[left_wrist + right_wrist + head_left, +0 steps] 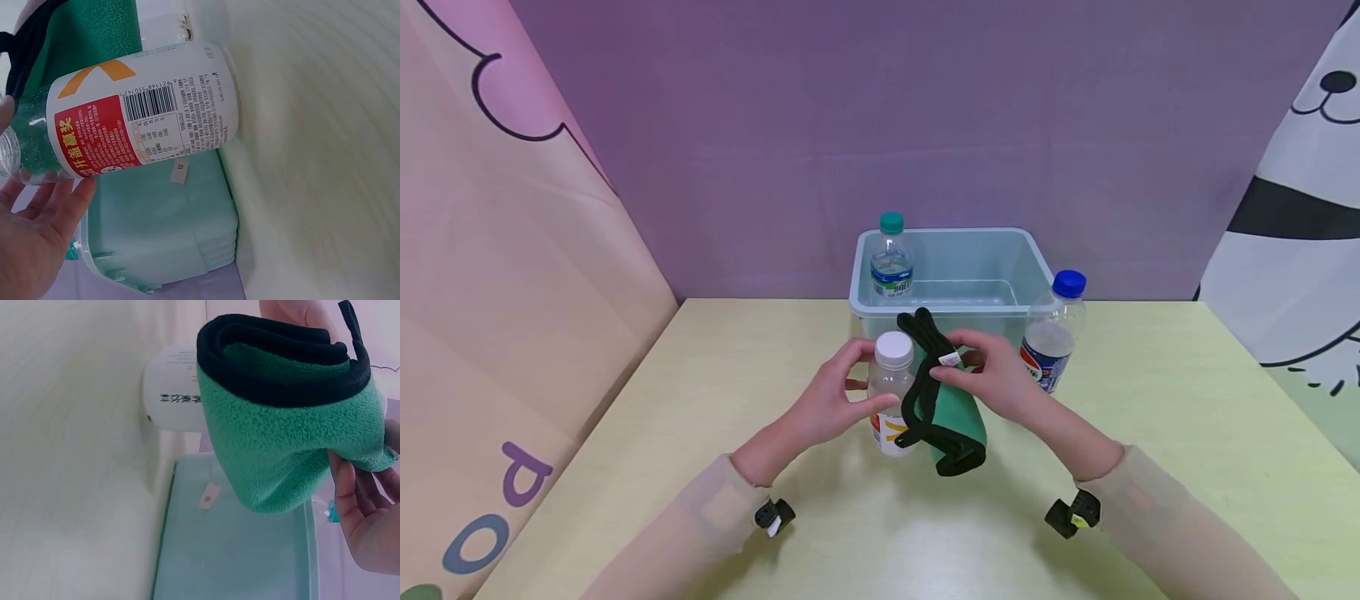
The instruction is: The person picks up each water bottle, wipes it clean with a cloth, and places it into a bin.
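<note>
My left hand (pixel 831 396) grips a clear plastic bottle (pixel 891 383) with a white cap around its upper part, thumb in front and fingers behind. Its white label (pixel 150 112) carries a red panel and a barcode in the left wrist view. Beside it, my right hand (pixel 1000 375) pinches a folded green towel (pixel 962 408) with black edging near its top. The towel hangs down from the fingers and overlaps the bottle's right side in the head view. In the right wrist view the towel (pixel 281 431) covers most of the bottle (pixel 172 390).
A pale blue plastic bin (pixel 951 310) stands behind the hands. Inside it, at the left, is a water bottle (pixel 892 267) with a green cap. A Pepsi bottle (pixel 1052 337) with a blue cap stands by the bin's right front corner. A purple curtain (pixel 820 125) hangs behind the table.
</note>
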{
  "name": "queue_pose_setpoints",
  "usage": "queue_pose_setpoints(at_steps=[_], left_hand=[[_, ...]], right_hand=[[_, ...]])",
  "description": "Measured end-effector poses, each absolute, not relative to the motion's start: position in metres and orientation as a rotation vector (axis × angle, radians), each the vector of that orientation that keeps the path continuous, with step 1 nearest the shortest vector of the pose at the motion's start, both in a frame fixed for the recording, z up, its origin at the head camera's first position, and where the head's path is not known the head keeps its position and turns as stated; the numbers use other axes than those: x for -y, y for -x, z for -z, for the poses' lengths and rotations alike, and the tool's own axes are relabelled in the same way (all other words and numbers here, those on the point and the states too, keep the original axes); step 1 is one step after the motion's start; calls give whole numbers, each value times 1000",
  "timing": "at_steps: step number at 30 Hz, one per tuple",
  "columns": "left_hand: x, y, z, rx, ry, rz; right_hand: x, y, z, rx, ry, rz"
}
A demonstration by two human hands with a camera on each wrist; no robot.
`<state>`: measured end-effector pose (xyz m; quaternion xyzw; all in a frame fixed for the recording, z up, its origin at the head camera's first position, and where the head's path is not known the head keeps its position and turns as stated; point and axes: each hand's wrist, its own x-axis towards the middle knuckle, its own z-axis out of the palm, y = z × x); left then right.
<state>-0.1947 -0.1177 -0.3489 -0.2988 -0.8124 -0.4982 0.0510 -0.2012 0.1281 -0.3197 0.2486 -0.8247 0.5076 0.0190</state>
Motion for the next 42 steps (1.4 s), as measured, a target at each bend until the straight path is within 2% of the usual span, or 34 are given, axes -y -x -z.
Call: queue_pose_setpoints(at_steps=[16,29,42], left_hand=[[118,197,347,2529,905,1519],[136,205,329,2552,1131,1655],[129,206,337,2517,1013,1611]], right_hand=[[-146,199,332,2584,-716,-1537],[-158,195,336,2582,-703,-1572],[-163,195,339,2558,-721,-1563]])
